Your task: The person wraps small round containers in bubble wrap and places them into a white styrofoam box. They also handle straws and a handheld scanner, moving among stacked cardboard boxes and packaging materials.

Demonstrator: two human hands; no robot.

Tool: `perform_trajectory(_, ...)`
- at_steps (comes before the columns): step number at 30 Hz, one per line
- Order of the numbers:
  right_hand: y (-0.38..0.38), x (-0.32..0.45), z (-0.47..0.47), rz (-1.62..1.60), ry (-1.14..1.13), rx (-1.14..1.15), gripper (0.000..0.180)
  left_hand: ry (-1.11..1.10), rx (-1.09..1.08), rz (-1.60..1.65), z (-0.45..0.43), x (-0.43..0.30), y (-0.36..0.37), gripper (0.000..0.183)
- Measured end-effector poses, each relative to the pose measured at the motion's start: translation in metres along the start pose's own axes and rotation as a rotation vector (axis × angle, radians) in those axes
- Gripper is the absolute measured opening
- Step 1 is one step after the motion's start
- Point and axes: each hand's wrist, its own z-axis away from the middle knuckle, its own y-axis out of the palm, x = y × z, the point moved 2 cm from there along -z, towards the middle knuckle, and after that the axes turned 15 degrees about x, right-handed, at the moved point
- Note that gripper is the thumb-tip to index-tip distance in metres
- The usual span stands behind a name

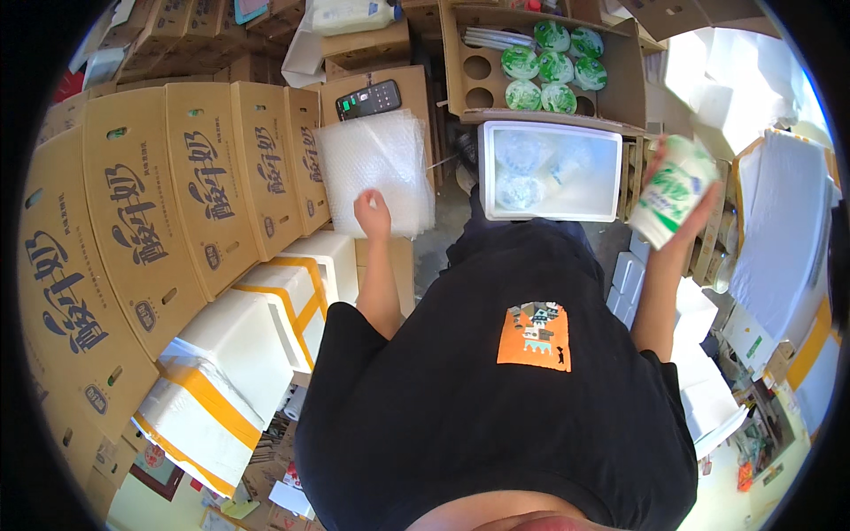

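Note:
My right hand is wrapped around a tilted white container with green print, to the right of an open white foam box. Inside that box lie several cloudy, wrapped round items, their details blurred. My left hand has curled fingers and is over a stack of clear bubble wrap sheets; whether it grips a sheet cannot be told. Above the foam box, an open cardboard carton has a divider with round holes, several green-and-white lidded containers and some bare holes.
A smartphone lies on cardboard behind the bubble wrap. Tall printed cartons line the left, with taped white foam boxes beside them. White foam slabs stand at the right, near my right hand.

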Motion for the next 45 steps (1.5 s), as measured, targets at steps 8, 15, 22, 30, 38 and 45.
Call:
perform_trajectory(8,0.01,-0.106,0.058,-0.279,0.445,-0.239,0.085,0.213,0.141,-0.394,0.033,0.001,-0.02,0.019)
perform_trajectory(15,0.052,-0.136,0.028,-0.495,0.839,0.106,0.082,0.407,0.028,0.085,0.003,-0.172,-0.071,0.015)
perform_trajectory(22,0.101,-0.167,0.006,-0.105,0.904,0.327,0.067,0.252,0.63,0.868,0.035,-0.312,-0.082,0.018)
perform_trajectory(30,0.046,-0.165,-0.045,0.53,0.796,0.317,0.057,0.955,0.296,-0.06,0.137,-0.403,-0.072,0.017)
perform_trajectory(38,0.124,-0.121,-0.05,1.117,-0.188,0.088,0.048,1.42,0.469,0.292,0.182,-0.461,-0.073,0.021)
perform_trajectory(45,0.169,-0.039,-0.032,1.358,-0.107,0.344,0.07,1.155,0.503,0.501,0.036,-0.419,-0.135,0.109)
